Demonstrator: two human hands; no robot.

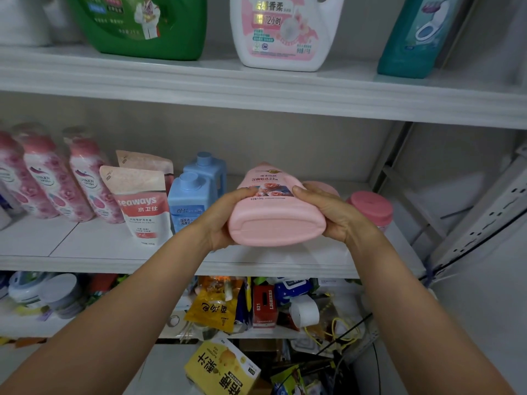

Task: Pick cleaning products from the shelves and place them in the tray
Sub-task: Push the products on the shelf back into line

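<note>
A pink detergent bottle (273, 215) with a rose label is tipped toward me, its base facing the camera, above the front of the middle shelf (85, 260). My left hand (225, 218) grips its left side, thumb on the label. My right hand (333, 215) grips its right side. No tray is in view.
On the middle shelf stand two blue bottles (189, 203), Seaways pouches (142, 206), pink bottles (51, 183) and a pink-lidded jar (372, 208). Above sit a green jug (145, 24), a white-pink jug (285, 32) and a teal bottle (419, 35). Cluttered goods fill the lower shelf (256, 306).
</note>
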